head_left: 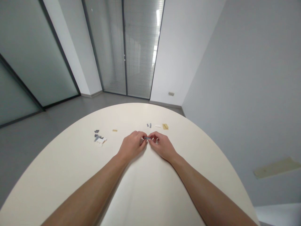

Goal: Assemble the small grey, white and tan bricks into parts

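Between my two hands, over the middle of the round table, is a small grey piece (pixel 147 138), too small to tell its exact kind. My left hand (pixel 134 142) pinches its left end between thumb and forefinger. From the other side my right hand (pixel 162 144) pinches the right end, and the fingertips of both hands nearly meet. Just beyond the hands lie small dark grey pieces (pixel 150 125), a thin white strip (pixel 157 126) and a yellow piece (pixel 165 126). A narrow tan piece (pixel 114 130) lies past my left hand.
A loose cluster of dark grey pieces (pixel 96 137) and white pieces (pixel 101 140) lies on the left of the white table (pixel 70 175). The table's curved far edge runs near glass partitions (pixel 138 50). A grey wall (pixel 246 78) stands on the right.
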{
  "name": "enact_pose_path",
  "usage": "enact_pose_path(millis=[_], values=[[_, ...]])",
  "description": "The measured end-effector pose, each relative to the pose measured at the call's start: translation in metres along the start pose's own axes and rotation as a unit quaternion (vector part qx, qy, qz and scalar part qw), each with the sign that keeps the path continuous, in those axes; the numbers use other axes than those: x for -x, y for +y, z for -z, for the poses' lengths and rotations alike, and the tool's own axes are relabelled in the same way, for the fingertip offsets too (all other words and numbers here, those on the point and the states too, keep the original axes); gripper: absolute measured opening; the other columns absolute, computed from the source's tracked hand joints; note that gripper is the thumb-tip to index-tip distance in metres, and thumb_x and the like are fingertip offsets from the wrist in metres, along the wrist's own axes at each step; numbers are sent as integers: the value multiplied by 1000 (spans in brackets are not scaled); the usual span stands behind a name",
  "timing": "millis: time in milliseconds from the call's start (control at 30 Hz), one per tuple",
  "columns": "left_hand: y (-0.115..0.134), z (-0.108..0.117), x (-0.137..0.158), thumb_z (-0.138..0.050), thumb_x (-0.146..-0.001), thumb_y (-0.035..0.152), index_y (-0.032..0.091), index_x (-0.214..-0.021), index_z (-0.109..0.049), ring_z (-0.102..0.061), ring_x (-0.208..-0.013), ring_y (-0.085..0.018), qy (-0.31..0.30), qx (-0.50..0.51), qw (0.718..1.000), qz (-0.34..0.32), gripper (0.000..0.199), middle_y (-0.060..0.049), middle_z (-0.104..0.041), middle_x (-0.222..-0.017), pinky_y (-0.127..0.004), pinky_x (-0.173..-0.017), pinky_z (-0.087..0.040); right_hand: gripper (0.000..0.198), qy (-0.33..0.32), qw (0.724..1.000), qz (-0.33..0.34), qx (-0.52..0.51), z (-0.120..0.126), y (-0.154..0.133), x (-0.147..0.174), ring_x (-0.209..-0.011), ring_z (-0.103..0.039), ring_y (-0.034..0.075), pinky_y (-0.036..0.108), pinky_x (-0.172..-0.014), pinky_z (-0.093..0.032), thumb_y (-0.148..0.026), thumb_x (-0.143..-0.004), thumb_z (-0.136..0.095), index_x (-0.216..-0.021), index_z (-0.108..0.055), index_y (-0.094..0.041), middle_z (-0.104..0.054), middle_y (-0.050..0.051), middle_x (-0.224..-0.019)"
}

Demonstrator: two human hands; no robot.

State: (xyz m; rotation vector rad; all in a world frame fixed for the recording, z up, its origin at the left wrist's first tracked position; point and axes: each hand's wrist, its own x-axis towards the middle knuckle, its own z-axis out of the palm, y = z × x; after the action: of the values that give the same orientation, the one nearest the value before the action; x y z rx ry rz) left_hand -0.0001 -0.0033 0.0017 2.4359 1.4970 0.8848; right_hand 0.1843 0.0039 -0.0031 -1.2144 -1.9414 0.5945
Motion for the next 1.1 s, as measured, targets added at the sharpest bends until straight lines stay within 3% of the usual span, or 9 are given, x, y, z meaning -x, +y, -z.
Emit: enact_pose_path(millis=[1100], values=[[-1,0,0,-55,-91,24,23,-99,-64,-63,-95,-20,4,-7,1000,-11,12,-3,-70,-98,-31,-79,-48,12,2,1000,-1,3,-1,1,0,-71,-59,14,26,-68,-44,-21,-85,-60,-93,-69,-22,-69,0,-80]])
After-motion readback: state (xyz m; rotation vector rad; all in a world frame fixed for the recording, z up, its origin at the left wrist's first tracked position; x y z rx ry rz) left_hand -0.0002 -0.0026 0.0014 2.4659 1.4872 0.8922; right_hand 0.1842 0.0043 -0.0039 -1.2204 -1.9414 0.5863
